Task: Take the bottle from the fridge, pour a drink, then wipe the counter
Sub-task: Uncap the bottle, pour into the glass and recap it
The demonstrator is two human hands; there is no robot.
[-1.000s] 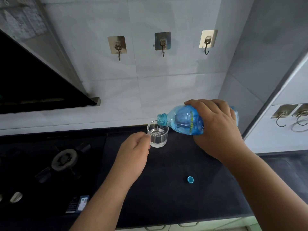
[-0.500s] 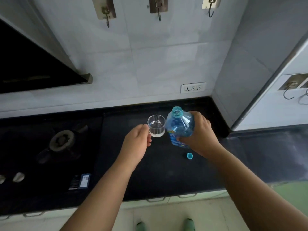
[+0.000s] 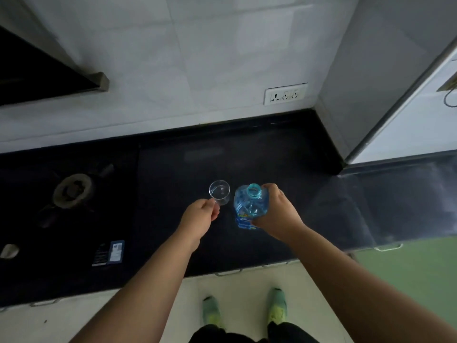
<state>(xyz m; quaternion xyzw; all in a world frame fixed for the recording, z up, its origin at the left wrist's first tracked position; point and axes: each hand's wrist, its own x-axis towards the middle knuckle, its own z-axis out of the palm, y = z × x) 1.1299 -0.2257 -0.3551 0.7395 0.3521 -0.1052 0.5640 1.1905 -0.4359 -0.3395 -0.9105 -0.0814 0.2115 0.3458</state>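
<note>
Bottle (image 3: 250,206) now upright, uncapped, on counter (image 3: 284,154) just right of glass (image 3: 219,192); cap no longer visible. Right hand (image 3: 277,214) fingers wrapped round bottle. Left hand (image 3: 200,215) fingers curled, pinching glass. One bottle, one glass. Label unreadable.

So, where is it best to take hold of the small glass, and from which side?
Grip the glass round its lower wall, from the near left, where the left hand already pinches it. It stands upright with an open rim, and the bottle crowds its right side.
</note>
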